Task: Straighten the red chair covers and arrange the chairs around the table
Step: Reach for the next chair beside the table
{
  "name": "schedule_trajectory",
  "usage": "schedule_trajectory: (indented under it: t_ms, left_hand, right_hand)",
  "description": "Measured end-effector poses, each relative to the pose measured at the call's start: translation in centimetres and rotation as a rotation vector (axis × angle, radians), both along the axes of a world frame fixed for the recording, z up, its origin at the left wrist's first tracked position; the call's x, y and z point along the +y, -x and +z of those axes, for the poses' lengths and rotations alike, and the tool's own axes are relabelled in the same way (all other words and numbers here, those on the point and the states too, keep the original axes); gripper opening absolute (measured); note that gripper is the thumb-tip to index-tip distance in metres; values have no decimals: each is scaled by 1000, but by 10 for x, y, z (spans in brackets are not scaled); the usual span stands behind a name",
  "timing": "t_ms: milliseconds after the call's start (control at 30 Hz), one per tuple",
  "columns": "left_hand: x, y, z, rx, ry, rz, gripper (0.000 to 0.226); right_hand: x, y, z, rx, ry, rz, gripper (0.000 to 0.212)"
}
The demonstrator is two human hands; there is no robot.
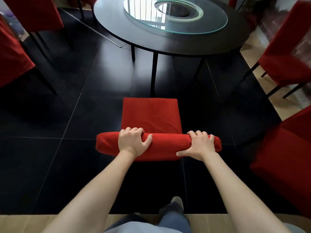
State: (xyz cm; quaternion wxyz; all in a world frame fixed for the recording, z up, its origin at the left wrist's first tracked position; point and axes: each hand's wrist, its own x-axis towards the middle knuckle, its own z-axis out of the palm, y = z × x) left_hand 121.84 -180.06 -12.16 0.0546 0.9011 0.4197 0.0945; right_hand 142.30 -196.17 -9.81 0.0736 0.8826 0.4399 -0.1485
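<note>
A chair in a red cover (149, 115) stands in front of me, its seat facing the round black table (117, 29). My left hand (133, 142) grips the top of its backrest left of centre, fingers curled over the far side. My right hand (200, 144) grips the same top edge near its right end, thumb stretched along the near side. The seat's front edge lies a short way from the table's legs, outside the tabletop's rim.
A glass turntable (175, 15) sits on the table. Two red-covered chairs (33, 12) stand at the left, two more (289, 54) at the right, the nearest (284, 165) close to my right arm. Black glossy tiles cover the floor, with light wood at the edges.
</note>
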Motion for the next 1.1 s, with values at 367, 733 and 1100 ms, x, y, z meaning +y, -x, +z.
schedule_trajectory:
  t_ms: [367,733,1100]
  left_hand:
    - [28,-16,0,-19,-20,-24,64]
    - [87,-59,-4,-14,-41,-32,64]
    - [154,-119,-3,42,-26,-39,66]
  right_hand:
    - [24,-12,0,-21,-27,-48,114]
    - [78,-51,-1,1,-35,-101,117]
    - [142,-107,-2,40,-50,-117,113]
